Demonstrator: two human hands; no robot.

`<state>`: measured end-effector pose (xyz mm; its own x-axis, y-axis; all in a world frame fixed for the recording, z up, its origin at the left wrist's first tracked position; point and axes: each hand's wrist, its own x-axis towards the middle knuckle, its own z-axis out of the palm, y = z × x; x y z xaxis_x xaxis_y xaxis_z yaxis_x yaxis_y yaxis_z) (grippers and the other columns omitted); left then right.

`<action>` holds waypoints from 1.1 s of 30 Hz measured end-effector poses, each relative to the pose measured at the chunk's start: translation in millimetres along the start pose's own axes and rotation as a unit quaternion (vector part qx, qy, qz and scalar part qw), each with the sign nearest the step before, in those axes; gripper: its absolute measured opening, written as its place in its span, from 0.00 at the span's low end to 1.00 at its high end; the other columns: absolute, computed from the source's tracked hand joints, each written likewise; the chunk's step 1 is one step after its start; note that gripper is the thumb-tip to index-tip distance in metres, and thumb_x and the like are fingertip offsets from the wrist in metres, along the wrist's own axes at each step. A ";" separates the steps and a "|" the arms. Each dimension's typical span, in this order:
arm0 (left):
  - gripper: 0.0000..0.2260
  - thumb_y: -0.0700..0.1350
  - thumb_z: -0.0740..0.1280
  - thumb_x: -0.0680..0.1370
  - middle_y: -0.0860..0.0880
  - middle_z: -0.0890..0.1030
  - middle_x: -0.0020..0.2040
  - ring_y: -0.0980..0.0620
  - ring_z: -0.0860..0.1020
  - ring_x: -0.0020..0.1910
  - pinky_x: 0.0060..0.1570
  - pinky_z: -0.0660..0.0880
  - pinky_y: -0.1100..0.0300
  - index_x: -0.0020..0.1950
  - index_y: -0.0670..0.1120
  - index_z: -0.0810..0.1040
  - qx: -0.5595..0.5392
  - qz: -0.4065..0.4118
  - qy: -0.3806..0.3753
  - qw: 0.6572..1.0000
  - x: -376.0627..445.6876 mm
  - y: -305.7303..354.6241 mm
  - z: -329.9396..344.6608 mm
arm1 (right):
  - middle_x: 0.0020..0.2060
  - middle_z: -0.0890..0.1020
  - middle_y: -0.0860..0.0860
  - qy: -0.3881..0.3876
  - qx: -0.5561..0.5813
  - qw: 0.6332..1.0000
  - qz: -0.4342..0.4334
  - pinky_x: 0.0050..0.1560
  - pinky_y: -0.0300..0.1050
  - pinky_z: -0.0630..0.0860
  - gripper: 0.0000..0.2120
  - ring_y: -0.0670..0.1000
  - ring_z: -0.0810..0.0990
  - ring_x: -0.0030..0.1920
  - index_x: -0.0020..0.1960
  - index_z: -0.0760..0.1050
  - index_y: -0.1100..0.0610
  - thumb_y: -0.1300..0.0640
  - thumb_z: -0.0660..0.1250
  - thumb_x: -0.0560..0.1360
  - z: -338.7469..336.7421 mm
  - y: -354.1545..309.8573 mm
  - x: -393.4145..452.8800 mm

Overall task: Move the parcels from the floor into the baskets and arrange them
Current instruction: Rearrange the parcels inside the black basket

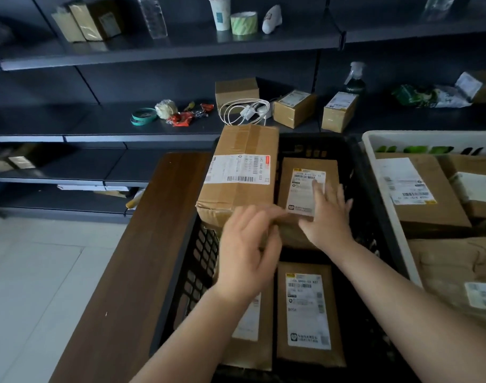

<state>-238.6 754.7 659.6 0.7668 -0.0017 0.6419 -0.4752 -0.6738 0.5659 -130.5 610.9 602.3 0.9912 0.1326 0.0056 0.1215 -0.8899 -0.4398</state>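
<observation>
Parcels mostly binned, I judge. Black basket [374,189] mid-frame holds big box [236,172], two labelled boxes lower centre; white basket [374,150] right looks full. My left hand [247,252] and right hand [327,219] lie open, flat on small box [305,186], nudging it into place. No floor parcels visible.

One head-worn wide-angle view looks forward and steeply down, close over a black basket [357,172] at centre. A white basket [379,172] sits at 3 o'clock, the brown table [131,272] at 8 o'clock, dark shelves [164,51] from 10 to 2 o'clock.
</observation>
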 end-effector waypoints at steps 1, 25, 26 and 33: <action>0.12 0.39 0.60 0.73 0.57 0.75 0.49 0.61 0.70 0.49 0.50 0.68 0.65 0.55 0.46 0.75 0.031 -0.012 0.053 0.998 2.9 -6.4 -12.8 | 0.76 0.52 0.53 0.037 0.056 0.997 -0.030 0.72 0.57 0.37 0.38 0.54 0.44 0.76 0.76 0.50 0.53 0.51 0.66 0.72 -2.3 -9.8 -1.0; 0.14 0.52 0.59 0.79 0.52 0.75 0.55 0.60 0.73 0.44 0.35 0.67 0.68 0.62 0.49 0.70 -0.042 -0.342 -0.166 0.924 -64.5 -6.7 -126.4 | 0.52 0.78 0.37 -0.042 0.429 0.896 0.106 0.59 0.48 0.74 0.22 0.43 0.77 0.55 0.60 0.68 0.37 0.47 0.71 0.70 -30.9 -117.9 -171.2; 0.13 0.53 0.59 0.79 0.53 0.75 0.54 0.60 0.73 0.43 0.34 0.66 0.68 0.61 0.49 0.71 -0.035 -0.341 -0.172 0.924 -68.7 -5.0 -129.1 | 0.52 0.79 0.37 -0.048 0.430 0.894 0.118 0.59 0.48 0.74 0.21 0.42 0.77 0.54 0.59 0.69 0.37 0.47 0.71 0.70 -29.3 -118.0 -177.7; 0.11 0.55 0.59 0.78 0.57 0.75 0.50 0.60 0.74 0.42 0.36 0.72 0.66 0.56 0.52 0.71 -0.014 -0.281 -0.204 0.938 -64.2 3.8 -153.7 | 0.51 0.78 0.36 -0.062 0.345 0.927 0.135 0.58 0.47 0.75 0.22 0.43 0.77 0.52 0.63 0.69 0.40 0.44 0.69 0.71 -51.3 -126.3 -188.0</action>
<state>-355.9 865.9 700.1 0.9981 0.0614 -0.0096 0.0464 -0.6336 0.7723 -329.5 676.0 702.9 0.9617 0.0320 -0.2724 -0.2355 -0.4128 -0.8799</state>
